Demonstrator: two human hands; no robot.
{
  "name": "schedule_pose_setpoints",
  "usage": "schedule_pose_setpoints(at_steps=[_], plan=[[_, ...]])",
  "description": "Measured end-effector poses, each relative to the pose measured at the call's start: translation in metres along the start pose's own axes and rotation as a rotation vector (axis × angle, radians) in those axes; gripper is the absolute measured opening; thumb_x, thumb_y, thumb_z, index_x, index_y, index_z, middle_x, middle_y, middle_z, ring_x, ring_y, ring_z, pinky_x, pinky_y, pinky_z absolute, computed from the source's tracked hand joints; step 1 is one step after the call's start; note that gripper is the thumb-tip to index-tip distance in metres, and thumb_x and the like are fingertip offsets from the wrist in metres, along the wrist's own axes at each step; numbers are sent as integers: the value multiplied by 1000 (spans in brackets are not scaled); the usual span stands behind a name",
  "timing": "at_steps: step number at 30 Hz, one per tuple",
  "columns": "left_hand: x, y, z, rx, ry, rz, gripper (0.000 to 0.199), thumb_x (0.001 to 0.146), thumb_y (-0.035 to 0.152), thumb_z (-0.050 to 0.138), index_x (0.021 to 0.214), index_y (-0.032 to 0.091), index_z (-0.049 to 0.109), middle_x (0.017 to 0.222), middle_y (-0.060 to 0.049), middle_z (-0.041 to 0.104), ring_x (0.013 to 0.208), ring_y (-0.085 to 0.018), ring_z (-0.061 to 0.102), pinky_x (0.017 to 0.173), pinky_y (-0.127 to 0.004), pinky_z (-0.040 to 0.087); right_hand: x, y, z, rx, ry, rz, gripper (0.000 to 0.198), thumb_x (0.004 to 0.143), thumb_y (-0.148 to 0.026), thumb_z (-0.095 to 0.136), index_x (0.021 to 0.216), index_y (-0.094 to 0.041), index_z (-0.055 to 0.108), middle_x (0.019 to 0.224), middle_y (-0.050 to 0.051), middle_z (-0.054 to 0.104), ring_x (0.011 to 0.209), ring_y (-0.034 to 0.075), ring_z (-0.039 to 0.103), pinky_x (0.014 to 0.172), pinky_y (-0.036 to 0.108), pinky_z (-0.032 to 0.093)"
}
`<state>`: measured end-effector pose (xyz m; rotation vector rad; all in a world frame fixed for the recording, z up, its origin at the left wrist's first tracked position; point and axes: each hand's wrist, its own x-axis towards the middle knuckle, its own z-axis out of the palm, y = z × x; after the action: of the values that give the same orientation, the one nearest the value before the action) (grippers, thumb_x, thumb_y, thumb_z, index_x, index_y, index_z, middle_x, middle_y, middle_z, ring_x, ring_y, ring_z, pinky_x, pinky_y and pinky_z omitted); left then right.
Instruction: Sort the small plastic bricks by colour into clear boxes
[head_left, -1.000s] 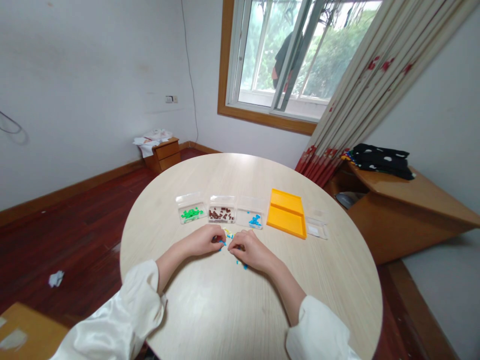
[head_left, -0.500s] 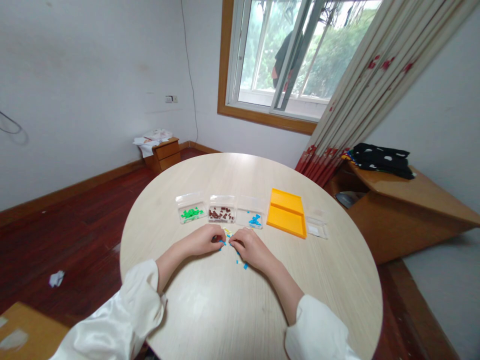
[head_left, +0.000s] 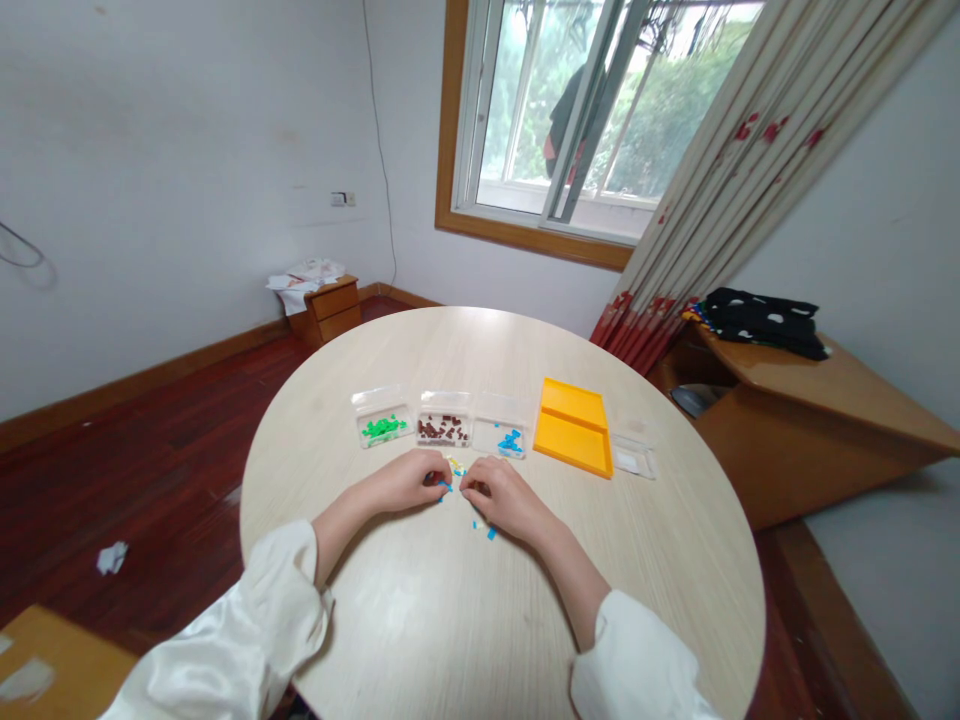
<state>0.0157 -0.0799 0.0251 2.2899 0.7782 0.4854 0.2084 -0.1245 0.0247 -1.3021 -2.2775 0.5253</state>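
My left hand (head_left: 415,480) is closed in a pinch, with a small blue building block (head_left: 446,487) at its fingertips. Just across from it, my right hand (head_left: 506,494) has thumb and fingers pressed together; whatever they may hold is too small to make out. Between and behind the hands lie tiny yellow and blue pieces (head_left: 456,466) on the table. More loose blue pieces (head_left: 491,533) lie below the right hand. Behind stand clear plastic boxes with green blocks (head_left: 384,428), brown blocks (head_left: 444,430) and blue blocks (head_left: 511,441).
An open yellow case (head_left: 574,440) lies right of the clear boxes, beside another clear box (head_left: 634,460) with something white inside. All stand on a round pale wooden table (head_left: 450,620). A tilted wooden cabinet (head_left: 840,430) is beyond its right edge.
My right hand has shifted slightly to the right, widening the gap between the hands. My left hand stays where it was with the blue block.
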Motion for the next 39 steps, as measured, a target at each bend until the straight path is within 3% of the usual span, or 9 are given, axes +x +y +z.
schedule_pose_setpoints(at_steps=[11, 39], plan=[[0, -2, 0, 2, -5, 7, 18, 71, 8, 49, 79, 13, 65, 70, -1, 59, 63, -10, 48, 62, -19, 37, 1, 3, 2, -8, 2, -1, 11, 80, -10, 59, 82, -17, 68, 81, 4, 65, 82, 16, 55, 77, 30, 40], [0, -2, 1, -9, -3, -10, 17, 69, 8, 49, 77, 13, 64, 68, 0, 58, 61, -10, 47, 60, -19, 36, 3, -2, 7, -38, 18, -1, 5, 77, -17, 67, 74, -16, 64, 76, 2, 62, 81, 16, 54, 76, 30, 37]])
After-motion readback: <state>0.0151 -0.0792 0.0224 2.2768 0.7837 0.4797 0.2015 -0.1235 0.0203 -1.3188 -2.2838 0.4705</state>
